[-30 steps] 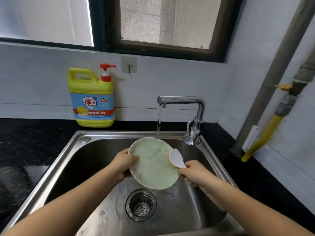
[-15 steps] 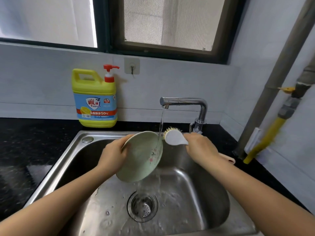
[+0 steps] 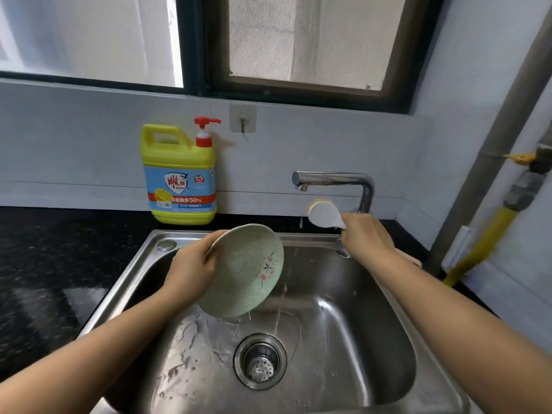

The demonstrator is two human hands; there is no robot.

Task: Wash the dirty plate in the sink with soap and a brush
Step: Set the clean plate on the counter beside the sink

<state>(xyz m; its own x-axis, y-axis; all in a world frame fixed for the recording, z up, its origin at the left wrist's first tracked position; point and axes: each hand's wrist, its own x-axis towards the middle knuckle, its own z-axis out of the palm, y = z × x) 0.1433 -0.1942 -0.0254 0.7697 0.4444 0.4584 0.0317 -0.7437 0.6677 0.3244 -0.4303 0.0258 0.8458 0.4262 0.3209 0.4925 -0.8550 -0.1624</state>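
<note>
Pale green floral plate [image 3: 248, 273] tilted over steel sink [image 3: 343, 324]; white brush [image 3: 324, 215] aloft

One sink [image 3: 358, 339]. At the sink: one plate [image 3: 248, 273], one brush [image 3: 324, 215], and two hands, left hand [image 3: 191, 267] and right hand [image 3: 366, 237]. Behind the sink: one tap [image 3: 337, 177], one soap bottle [image 3: 180, 174], one wall hook [image 3: 242, 118]. In the sink: one drain [image 3: 260, 361]. Right of the sink: two pipes, a grey pipe [image 3: 493, 174] and a yellow pipe [image 3: 478, 243].

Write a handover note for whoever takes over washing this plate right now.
Left hand grips the green flowered plate, tilted over the sink, dripping.
Right hand holds the dish brush up by the faucet base.
Detergent bottle stands behind the sink.
Done: plate looks clean; no stream from the faucet, only drops.
Left: probably drain the plate, put it and the brush away.
</note>
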